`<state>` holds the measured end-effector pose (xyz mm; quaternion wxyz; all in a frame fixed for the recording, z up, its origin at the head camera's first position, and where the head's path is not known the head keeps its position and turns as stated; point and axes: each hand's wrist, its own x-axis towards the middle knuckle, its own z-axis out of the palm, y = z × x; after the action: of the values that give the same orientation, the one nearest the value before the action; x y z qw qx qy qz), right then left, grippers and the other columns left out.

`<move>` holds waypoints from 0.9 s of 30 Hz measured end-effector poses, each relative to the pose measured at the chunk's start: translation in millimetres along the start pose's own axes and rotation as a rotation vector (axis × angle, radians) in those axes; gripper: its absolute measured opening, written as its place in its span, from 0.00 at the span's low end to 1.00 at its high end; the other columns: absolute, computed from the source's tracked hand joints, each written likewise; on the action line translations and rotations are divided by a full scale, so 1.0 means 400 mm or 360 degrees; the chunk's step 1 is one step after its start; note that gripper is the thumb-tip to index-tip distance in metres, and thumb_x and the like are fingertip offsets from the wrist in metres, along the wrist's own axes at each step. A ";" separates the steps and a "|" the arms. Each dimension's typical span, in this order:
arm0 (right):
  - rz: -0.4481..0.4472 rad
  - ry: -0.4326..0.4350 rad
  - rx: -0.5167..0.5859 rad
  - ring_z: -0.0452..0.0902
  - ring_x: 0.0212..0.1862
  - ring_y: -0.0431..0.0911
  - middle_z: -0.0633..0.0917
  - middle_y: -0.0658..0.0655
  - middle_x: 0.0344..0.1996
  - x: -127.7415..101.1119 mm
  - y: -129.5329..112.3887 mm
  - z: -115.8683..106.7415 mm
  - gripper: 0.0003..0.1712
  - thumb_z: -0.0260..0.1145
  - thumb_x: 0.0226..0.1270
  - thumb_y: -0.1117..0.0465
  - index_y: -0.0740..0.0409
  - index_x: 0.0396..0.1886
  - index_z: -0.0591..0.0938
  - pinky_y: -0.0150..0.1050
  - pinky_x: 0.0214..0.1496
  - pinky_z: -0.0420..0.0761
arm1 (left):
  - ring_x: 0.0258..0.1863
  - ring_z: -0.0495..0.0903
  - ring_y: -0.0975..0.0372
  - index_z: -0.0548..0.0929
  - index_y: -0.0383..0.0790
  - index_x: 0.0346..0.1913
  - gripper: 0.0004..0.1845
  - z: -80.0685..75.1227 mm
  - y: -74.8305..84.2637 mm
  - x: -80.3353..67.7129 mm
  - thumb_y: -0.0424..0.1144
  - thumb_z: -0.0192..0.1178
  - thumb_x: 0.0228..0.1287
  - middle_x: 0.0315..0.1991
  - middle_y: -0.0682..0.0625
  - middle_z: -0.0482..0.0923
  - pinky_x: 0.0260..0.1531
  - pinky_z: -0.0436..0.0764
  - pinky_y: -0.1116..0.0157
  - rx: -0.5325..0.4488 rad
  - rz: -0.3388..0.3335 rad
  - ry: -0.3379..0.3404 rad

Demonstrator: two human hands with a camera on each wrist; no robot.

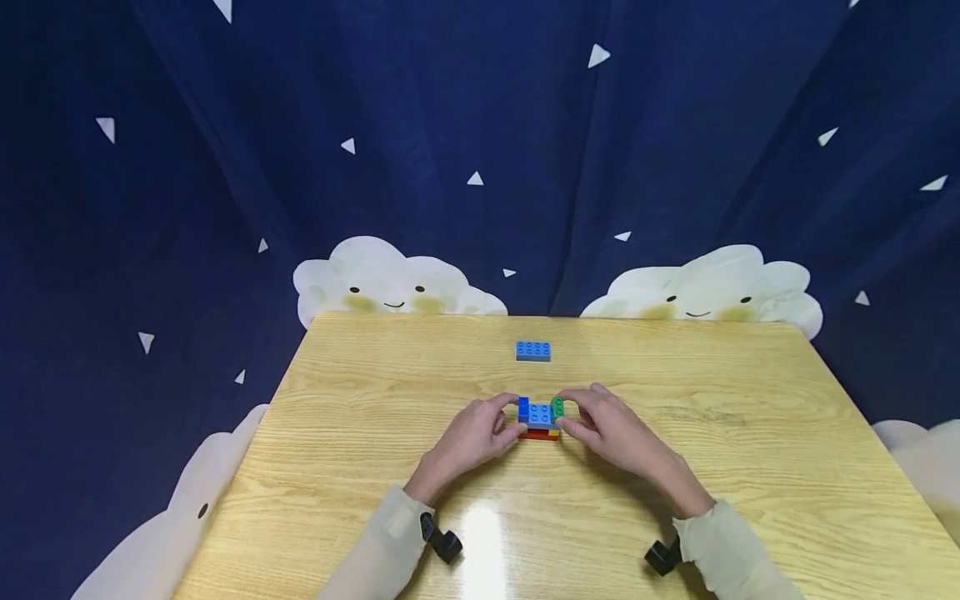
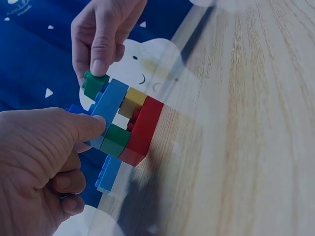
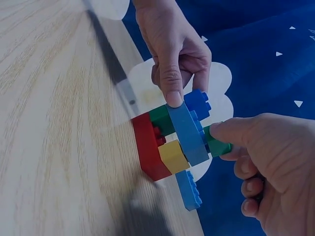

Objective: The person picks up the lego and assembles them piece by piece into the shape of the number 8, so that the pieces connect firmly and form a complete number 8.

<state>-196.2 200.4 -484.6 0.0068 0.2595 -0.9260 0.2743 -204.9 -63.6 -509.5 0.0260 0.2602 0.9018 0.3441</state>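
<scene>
The small stack of red, yellow, green and blue plastic bricks (image 1: pixel 540 417) sits between both sets of fingers, long axis running hand to hand. The left hand (image 1: pixel 472 437) pinches its left end; the right hand (image 1: pixel 611 429) grasps the green brick (image 1: pixel 557 407). Beyond the fingertips, 1 loose blue brick (image 1: pixel 533 351) lies on the pale wooden table (image 1: pixel 750 433), before a navy cloud-printed curtain (image 1: pixel 480 125).
</scene>
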 end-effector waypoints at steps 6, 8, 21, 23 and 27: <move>-0.0038 -0.0021 -0.0043 0.64 0.32 0.39 0.71 0.43 0.26 0.006 -0.006 -0.009 0.24 0.68 0.76 0.50 0.58 0.65 0.83 0.34 0.32 0.68 | 0.14 0.61 0.70 0.80 0.38 0.66 0.24 -0.001 -0.001 -0.002 0.46 0.66 0.74 0.16 0.60 0.65 0.18 0.60 0.71 -0.0014 -0.0002 0.0009; -0.0063 -0.0022 -0.0066 0.64 0.33 0.39 0.71 0.43 0.25 0.009 -0.009 -0.012 0.24 0.69 0.76 0.51 0.59 0.64 0.83 0.34 0.32 0.69 | 0.14 0.61 0.70 0.80 0.38 0.66 0.24 -0.001 0.000 -0.001 0.46 0.66 0.74 0.16 0.60 0.66 0.19 0.60 0.71 -0.0017 -0.0002 0.0008; -0.0177 -0.0006 -0.0205 0.72 0.37 0.41 0.84 0.48 0.31 0.023 -0.015 -0.017 0.23 0.72 0.73 0.54 0.63 0.60 0.85 0.38 0.39 0.75 | 0.14 0.61 0.70 0.80 0.38 0.66 0.24 0.000 -0.002 0.000 0.46 0.66 0.74 0.16 0.60 0.66 0.18 0.60 0.71 0.0014 0.0019 0.0045; -0.0196 0.0007 -0.0218 0.72 0.37 0.41 0.84 0.48 0.30 0.022 -0.013 -0.016 0.22 0.72 0.73 0.55 0.63 0.60 0.85 0.38 0.38 0.75 | 0.14 0.61 0.70 0.80 0.38 0.65 0.24 0.001 -0.004 0.000 0.46 0.67 0.73 0.16 0.60 0.66 0.18 0.60 0.71 0.0015 0.0027 0.0047; -0.0170 -0.0018 -0.0173 0.66 0.32 0.39 0.72 0.43 0.23 0.018 -0.009 -0.016 0.23 0.72 0.73 0.55 0.63 0.61 0.85 0.35 0.34 0.69 | 0.14 0.60 0.71 0.80 0.38 0.66 0.24 0.005 -0.004 0.001 0.47 0.66 0.74 0.16 0.60 0.65 0.18 0.60 0.71 0.0022 0.0020 0.0031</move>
<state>-201.7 197.5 -476.4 0.0303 0.3091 -0.9244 0.2214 -205.5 -63.2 -511.8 0.0131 0.2627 0.9027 0.3405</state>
